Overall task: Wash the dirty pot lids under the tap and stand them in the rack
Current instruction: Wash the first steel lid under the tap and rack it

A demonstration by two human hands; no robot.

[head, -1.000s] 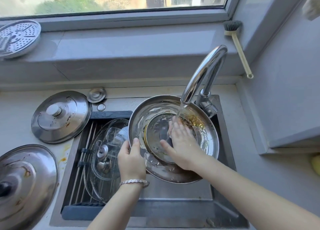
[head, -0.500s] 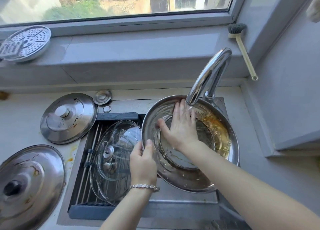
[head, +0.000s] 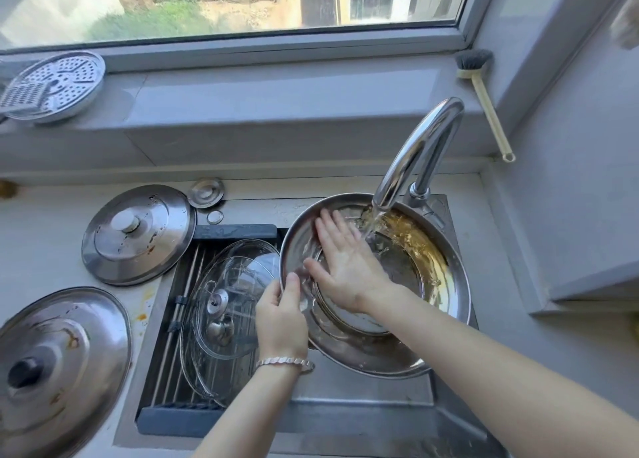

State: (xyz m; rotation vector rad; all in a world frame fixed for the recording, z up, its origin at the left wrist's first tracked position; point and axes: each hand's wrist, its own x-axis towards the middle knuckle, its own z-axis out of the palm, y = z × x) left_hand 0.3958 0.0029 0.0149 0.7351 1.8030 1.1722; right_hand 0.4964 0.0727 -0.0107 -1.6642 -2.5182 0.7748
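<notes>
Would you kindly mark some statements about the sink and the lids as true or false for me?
1. Water is running from the tap onto the steel lid held over the sink. True.
2. The right hand holds a brush against that lid. False: it lies flat and bare on the lid; the brush leans in the window corner.
3. The left hand grips the lid's left rim. True.
4. The rack in the sink is empty. False: glass lids rest in it.
5. Two steel lids lie on the counter left of the sink, one nearer the wall and one nearer the person. True.
</notes>
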